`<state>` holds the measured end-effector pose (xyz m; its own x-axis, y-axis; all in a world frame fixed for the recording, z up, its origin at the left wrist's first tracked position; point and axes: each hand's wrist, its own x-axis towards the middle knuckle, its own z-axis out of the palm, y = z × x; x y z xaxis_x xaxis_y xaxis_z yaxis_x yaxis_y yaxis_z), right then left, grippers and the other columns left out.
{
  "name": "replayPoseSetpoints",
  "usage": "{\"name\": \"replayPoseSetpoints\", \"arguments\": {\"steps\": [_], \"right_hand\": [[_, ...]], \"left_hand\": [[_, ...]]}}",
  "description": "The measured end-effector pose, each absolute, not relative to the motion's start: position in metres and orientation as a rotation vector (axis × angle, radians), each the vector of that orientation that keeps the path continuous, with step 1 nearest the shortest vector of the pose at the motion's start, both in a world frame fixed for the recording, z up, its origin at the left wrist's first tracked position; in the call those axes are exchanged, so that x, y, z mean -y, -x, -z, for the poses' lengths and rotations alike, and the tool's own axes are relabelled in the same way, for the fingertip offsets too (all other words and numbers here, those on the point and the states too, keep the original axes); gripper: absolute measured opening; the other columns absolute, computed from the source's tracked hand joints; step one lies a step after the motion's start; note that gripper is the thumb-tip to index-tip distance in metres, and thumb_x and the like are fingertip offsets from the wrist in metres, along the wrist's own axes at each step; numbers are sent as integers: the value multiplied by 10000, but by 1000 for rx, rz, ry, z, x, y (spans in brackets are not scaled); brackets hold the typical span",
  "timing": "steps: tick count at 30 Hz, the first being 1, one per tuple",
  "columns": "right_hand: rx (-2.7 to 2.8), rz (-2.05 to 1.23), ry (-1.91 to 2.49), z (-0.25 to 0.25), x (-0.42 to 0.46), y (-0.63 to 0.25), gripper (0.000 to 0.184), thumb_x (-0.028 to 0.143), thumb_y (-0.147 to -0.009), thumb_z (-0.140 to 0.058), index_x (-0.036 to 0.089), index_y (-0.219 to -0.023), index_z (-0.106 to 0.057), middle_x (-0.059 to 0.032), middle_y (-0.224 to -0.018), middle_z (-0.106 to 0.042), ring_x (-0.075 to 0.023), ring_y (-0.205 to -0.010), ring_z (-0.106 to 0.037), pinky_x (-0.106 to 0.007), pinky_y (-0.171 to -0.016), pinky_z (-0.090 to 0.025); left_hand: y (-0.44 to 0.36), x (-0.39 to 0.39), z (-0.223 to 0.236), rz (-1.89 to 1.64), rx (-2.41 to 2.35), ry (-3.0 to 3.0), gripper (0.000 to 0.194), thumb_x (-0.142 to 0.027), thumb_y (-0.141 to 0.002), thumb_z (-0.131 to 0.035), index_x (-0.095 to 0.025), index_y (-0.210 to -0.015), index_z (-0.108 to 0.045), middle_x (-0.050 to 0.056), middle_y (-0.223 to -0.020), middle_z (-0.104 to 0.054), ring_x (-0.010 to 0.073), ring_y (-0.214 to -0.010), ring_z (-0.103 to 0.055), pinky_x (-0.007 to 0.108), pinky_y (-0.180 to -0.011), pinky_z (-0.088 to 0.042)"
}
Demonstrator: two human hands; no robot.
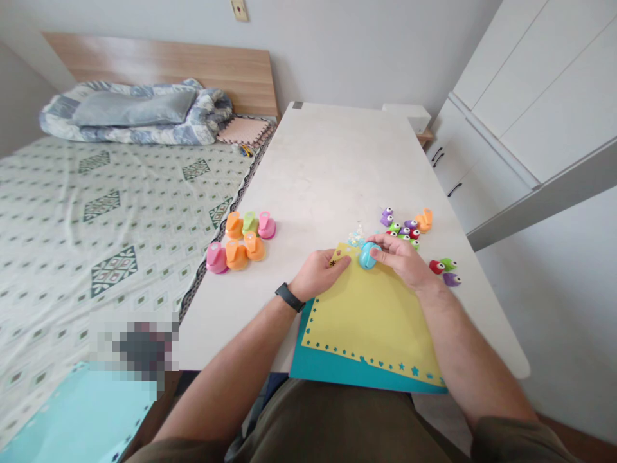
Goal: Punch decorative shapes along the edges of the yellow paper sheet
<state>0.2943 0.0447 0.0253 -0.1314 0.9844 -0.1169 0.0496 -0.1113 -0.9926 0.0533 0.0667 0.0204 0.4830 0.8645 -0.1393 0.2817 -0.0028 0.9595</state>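
Between the thumb and fingers of my right hand point(402, 257) is a light blue craft punch point(367, 256), set at the top edge of a yellow sheet of paper point(371, 315). My left hand point(321, 273) pinches that sheet near its top left corner. Small star and heart shaped holes run along the sheet's left and bottom edges. Under it lies a teal sheet point(337, 366), showing at the left and bottom. A small heap of paper cut-outs point(357, 235) rests just beyond the blue punch. The far edge of the yellow paper is partly hidden by my hands.
Several orange, pink and green punches point(236, 254) stand at the left of the white table point(347, 161). To the right are several small purple, green and red punches point(409, 224) and an orange punch point(425, 220). A bed point(159, 193) borders the left side; cabinets point(482, 167) stand right.
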Motion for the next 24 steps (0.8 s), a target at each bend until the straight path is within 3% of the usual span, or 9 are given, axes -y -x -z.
{"name": "replayPoseSetpoints", "arguments": {"steps": [17,24], "right_hand": [[1187,-1313,1320,-20,-49,-294,414,519,-746,-884,221,-1005,-761,-56,-911,-778,-245,-834,-700,-435,-857,-567],[1269,-1338,1241,-22,-44,-294,425,465,-828,-839,225,-1161,-727,-67,-1069,-761,-236,-953,-693,-387,-877,-550]], "left_hand": [[-54,-65,-25,-601,-1028,-1582,429,-574,-899,-628,-155,-845,-705,39,-710,-701,185,-646,-650,248,-531,-478],[-54,-65,-25,-599,-1021,-1555,412,-558,-900,-635,-155,-869,-715,39,-725,-709,185,-658,-659,252,-556,-492]]}}
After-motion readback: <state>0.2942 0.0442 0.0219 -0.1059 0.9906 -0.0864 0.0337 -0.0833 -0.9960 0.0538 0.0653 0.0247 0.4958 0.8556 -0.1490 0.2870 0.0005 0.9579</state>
